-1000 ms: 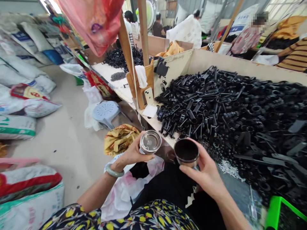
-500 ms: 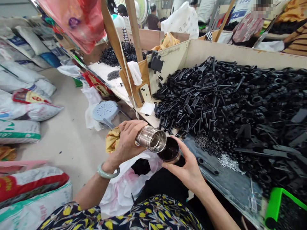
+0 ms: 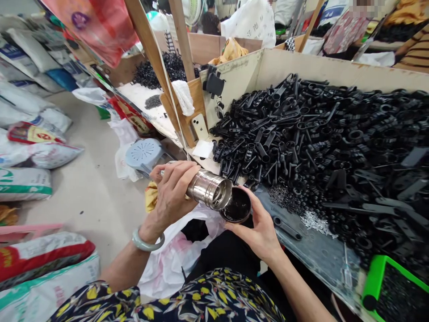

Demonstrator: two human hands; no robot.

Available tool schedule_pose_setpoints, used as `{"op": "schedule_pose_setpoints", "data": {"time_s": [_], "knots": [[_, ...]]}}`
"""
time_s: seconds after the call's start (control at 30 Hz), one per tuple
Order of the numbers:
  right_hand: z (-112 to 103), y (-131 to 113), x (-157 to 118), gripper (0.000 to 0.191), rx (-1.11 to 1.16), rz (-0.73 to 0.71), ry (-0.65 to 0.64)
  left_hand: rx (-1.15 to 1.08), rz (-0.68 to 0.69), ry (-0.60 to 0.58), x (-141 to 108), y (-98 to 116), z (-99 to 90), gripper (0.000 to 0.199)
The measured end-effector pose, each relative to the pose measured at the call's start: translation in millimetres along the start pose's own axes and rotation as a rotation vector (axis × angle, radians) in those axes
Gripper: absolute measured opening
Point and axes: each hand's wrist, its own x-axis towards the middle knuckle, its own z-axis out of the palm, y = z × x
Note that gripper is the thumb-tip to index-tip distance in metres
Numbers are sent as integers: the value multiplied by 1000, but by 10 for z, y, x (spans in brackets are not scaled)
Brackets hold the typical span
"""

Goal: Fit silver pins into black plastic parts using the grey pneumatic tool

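Note:
A shiny metal thermos flask [image 3: 207, 188] lies tilted in my left hand [image 3: 174, 185], whose fingers wrap round its body. Its uncapped mouth points right and down, right at the rim of a dark cup [image 3: 238, 205]. My right hand [image 3: 259, 226] grips that cup from the right side, thumb below and fingers behind. Inside the cup the surface looks wet, and liquid seems to run from the flask's mouth. Both things are held above my lap.
Black plastic parts [image 3: 301, 129] are heaped in the walled bench on the right, with white pins [image 3: 318, 223], a screwdriver [image 3: 346, 268] and a green bin [image 3: 378, 281] in front. A phone [image 3: 200, 127] leans on the wooden post. A blue stool [image 3: 144, 152] and sacks [image 3: 27, 183] stand left.
The flask is tipped a little further, its mouth over the cup, and liquid now shows inside the cup. The view has shifted slightly.

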Motion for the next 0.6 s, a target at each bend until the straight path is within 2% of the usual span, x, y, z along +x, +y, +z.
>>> {"op": "schedule_pose_setpoints", "data": {"time_s": [0.23, 0.4, 0.5, 0.6], "knots": [[-1, 5, -1, 90, 64, -1, 23, -2, -15, 22, -17, 35, 44, 67], [-21, 0, 7, 90, 77, 6, 32, 6, -21, 90, -51, 66, 100, 70], [-49, -33, 15, 91, 95, -11, 61, -47, -88, 113, -90, 85, 139, 72], [-105, -187, 21, 94, 104, -54, 105, -216, -225, 98, -170, 131, 179, 72]]}}
